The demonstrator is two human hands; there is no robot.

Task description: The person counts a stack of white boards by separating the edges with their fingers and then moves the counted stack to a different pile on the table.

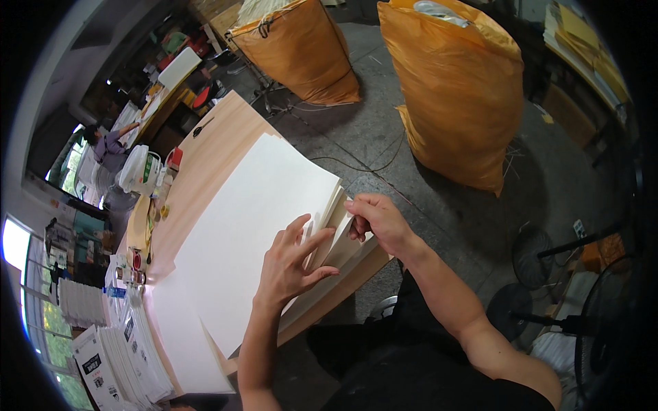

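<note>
A stack of large white paper sheets (236,212) lies on the wooden table (216,127) in front of me. My right hand (375,222) is closed on the near right corner of some sheets, which are bent up from the stack. My left hand (293,264) rests at the near edge of the paper, its fingers spread apart and its fingertips touching the lifted edges. Another large white sheet (181,335) sticks out from beneath on the left. How many sheets my right fingers pinch is hidden.
Two orange sacks (456,96) stand on the dark floor beyond the table. Scissors (203,127) lie near the far table edge. A white bucket (140,169), tape rolls and bundled papers (113,366) line the left. Black fans (531,257) stand at right. A person (110,147) sits far left.
</note>
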